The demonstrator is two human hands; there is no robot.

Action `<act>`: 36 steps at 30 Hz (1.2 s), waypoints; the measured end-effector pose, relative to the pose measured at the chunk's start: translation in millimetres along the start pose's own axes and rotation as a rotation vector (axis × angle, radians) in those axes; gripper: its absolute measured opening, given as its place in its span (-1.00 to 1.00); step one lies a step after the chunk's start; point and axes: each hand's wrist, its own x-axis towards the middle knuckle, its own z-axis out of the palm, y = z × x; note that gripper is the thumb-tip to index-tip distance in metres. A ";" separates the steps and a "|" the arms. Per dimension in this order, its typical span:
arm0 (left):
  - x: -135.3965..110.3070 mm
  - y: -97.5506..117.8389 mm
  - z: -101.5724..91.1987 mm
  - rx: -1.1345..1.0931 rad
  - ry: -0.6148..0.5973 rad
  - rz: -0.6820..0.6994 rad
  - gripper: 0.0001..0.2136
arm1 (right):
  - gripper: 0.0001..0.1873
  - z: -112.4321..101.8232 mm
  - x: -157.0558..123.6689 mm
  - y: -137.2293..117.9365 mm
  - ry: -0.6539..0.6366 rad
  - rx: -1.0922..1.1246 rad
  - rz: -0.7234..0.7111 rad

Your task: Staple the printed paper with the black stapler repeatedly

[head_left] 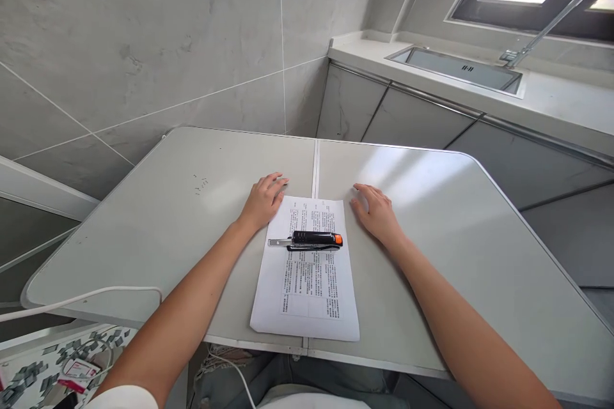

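I see a black stapler (317,239) across printed paper (307,297) on the worktop (403,313), the left hand (263,199) by its far left corner, the right hand (375,209) beside its far right, fingers loosely spread on both.

The stapler (314,239) is black and orange, the black-printed paper (309,294) white.
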 end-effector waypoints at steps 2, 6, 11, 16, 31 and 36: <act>0.8 -4.5 4.2 0.062 -0.056 0.013 -0.62 | -0.53 3.6 2.4 6.3 -0.065 -0.026 0.014; 0.3 -6.7 5.6 0.055 -0.036 -0.008 -0.69 | -0.47 10.5 4.4 9.1 -0.104 -0.086 0.027; 0.6 -4.7 2.9 0.049 -0.002 -0.027 -0.76 | -0.40 15.3 4.9 12.2 -0.108 -0.140 0.027; 0.6 -3.3 4.2 0.098 -0.009 -0.018 -0.71 | -0.41 14.6 5.2 13.0 -0.096 -0.145 0.030; 0.1 -0.8 -0.5 -0.106 0.053 -0.050 -0.77 | -0.49 4.2 4.0 -0.1 0.114 0.015 -0.048; -0.4 6.5 -5.5 -0.198 0.068 -0.091 -0.76 | -0.72 -8.1 -20.6 -49.9 0.225 0.382 -0.327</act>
